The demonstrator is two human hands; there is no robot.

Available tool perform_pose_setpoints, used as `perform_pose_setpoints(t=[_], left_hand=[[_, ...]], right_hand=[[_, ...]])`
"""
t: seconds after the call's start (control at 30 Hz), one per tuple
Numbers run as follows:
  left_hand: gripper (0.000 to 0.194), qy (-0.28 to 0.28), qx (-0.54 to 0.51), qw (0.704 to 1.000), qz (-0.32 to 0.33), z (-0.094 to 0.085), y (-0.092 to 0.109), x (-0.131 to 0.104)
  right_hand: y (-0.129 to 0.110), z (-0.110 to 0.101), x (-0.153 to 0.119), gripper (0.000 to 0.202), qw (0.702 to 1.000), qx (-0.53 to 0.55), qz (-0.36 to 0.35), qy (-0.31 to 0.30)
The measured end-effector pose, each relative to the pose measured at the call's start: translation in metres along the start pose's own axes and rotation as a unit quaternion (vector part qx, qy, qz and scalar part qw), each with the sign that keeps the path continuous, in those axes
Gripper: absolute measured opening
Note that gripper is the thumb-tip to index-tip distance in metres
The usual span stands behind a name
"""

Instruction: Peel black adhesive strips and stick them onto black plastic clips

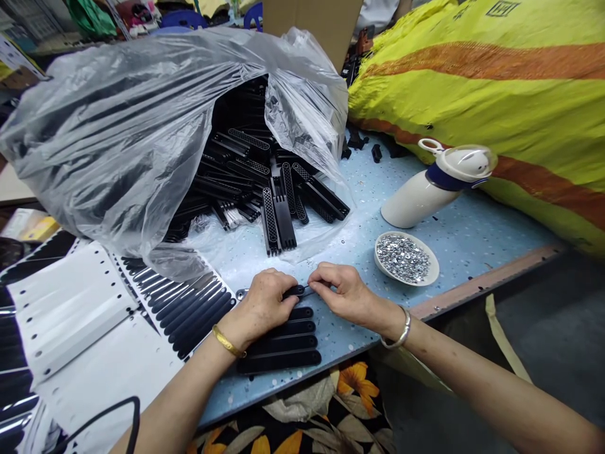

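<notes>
While the left hand [267,299] grips a black round-ended strip [295,291] between thumb and fingers at the near edge of the speckled blue tabletop [343,340], the right hand [343,287], just to its right, pinches a thin dark piece [309,289] by the strip's right end; that piece is too small to identify. A gold bangle [228,342] circles the left wrist and a silver bangle [399,331] the right.

Just nearer than the held strip, more black strips [281,343] lie side by side, partly under the left hand. To the right of the right hand, a white bowl [432,275] holds small shiny metal pieces [404,257]. Farther right, a white bottle [413,198] with a dark blue collar appears tilted, near a yellow woven sack [491,113] with orange bands.

On the far side, a clear plastic bag [127,120] gapes over a heap of black slotted parts [246,167], some spilling toward the hands. At left, white perforated sheets [70,309] lie beside a row of glossy dark strips [191,306].
</notes>
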State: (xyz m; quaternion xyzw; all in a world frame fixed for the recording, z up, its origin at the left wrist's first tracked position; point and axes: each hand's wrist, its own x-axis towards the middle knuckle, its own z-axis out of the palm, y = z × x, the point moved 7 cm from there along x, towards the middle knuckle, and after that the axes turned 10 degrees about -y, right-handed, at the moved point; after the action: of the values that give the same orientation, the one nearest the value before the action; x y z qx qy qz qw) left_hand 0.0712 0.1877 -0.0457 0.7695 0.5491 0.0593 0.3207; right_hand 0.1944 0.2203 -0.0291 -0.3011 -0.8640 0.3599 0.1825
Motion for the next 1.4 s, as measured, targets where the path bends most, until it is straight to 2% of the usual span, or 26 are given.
perform_pose_setpoints(t=[0.23,0.43,0.83,0.97,1.13,1.3,1.4], left_hand=[[0.007,0.005,-0.013,1.0,0.004,-0.001,0.0,0.0],[0.007,0.002,-0.005,1.0,0.001,0.0,0.0,-0.001],[0.009,0.019,-0.001,1.0,0.013,-0.001,-0.001,0.0],[0.01,0.024,0.002,1.0,0.018,0.001,-0.003,0.0],[0.01,0.024,-0.005,1.0,0.014,0.002,-0.004,0.0],[0.028,0.041,-0.034,0.999,-0.007,0.0,-0.008,-0.002],[0.022,0.04,-0.045,0.998,0.002,-0.001,-0.007,-0.002]], right_hand=[[0.007,0.01,-0.001,0.011,0.999,0.024,0.043,-0.018],[0.0,0.011,-0.003,0.015,0.999,-0.044,0.001,0.014],[-0.008,0.018,-0.009,0.027,0.989,-0.134,-0.057,0.024],[-0.001,0.017,-0.01,0.021,0.996,-0.083,-0.018,0.038],[0.007,0.02,-0.011,0.02,0.999,-0.001,0.04,0.027],[0.003,0.019,-0.011,0.02,0.998,0.024,0.034,0.045],[0.004,0.018,-0.011,0.019,0.998,0.01,0.035,0.05]])
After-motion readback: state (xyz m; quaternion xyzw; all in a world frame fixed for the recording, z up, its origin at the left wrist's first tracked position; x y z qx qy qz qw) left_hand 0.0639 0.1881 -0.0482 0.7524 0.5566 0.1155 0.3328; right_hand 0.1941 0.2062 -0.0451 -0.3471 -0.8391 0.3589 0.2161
